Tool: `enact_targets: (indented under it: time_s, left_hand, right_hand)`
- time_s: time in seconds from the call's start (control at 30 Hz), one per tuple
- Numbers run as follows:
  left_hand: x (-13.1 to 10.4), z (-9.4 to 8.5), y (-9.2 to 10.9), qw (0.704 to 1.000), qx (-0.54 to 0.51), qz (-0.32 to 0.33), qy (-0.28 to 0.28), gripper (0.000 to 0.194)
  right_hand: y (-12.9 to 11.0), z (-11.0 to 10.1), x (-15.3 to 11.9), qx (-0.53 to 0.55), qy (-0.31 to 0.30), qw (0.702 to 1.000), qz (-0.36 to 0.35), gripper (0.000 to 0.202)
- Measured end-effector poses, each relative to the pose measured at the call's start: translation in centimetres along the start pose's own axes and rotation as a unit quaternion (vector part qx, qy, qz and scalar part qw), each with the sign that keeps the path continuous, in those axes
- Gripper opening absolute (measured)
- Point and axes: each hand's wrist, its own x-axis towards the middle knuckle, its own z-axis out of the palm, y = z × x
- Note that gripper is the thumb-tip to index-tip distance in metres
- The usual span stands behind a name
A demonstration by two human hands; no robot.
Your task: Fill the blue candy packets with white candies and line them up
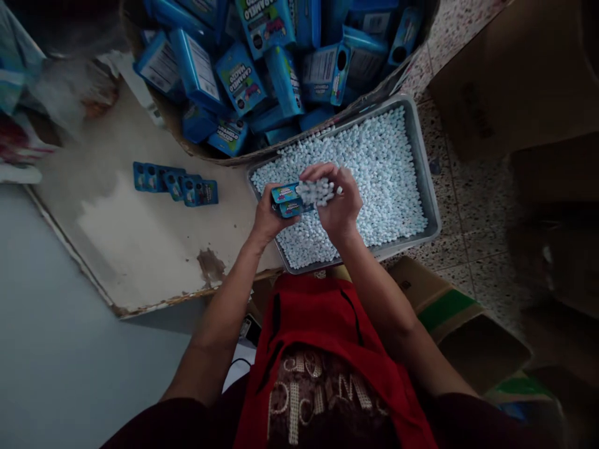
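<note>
The tray (433, 218) is looking smooth and dull grey, its metal or plastic make staying unclear. Inside it, pale pellet candies (388, 168) are showing a matt, chalky finish. Above the tray, printed blue candy packets (241, 80) are glinting glossily within a rough-edged cardboard carton (224, 161). Left of the tray, the whitish tabletop (150, 243) is flaking roughly along its edge, and a clear plastic bag (70, 93) is crinkling shinily. Right of it, terrazzo flooring (477, 206) is looking speckled; below, a red cloth apron (309, 305) is appearing matt.
</note>
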Motion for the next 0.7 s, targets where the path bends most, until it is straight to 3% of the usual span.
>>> enact_targets:
  time_s: [0.13,0.23,0.3,0.43,0.57,0.7]
  left_hand:
    - [-0.2,1.5,-0.2,0.999,-0.017,0.033,0.028,0.082]
    - [-0.3,1.9,-0.1,0.997,-0.026,0.051,0.060,0.076]
    - [-0.3,1.3,0.1,0.995,-0.006,0.075,0.066,0.066]
    - [-0.3,-0.8,0.5,0.985,0.067,0.130,0.088,0.050]
    - [-1.0,-2.1,0.5,0.987,0.020,0.126,0.092,0.057]
    - [-1.5,-2.1,-0.3,0.994,-0.023,0.068,0.081,0.070]
  right_hand:
    - [-0.9,1.1,-1.2,-0.047,-0.046,0.997,-0.046,0.061]
    - [-1.1,-0.1,-1.9,-0.119,-0.078,0.988,-0.057,0.063]
    - [-0.4,-1.9,-2.3,-0.196,-0.039,0.979,-0.038,0.060]
    - [1.9,-6.3,-3.4,-0.304,0.130,0.943,0.036,0.057]
    - [2.8,-8.5,-4.5,-0.369,0.122,0.921,0.035,0.053]
    - [2.6,-8.2,-4.0,-0.363,0.142,0.919,0.058,0.052]
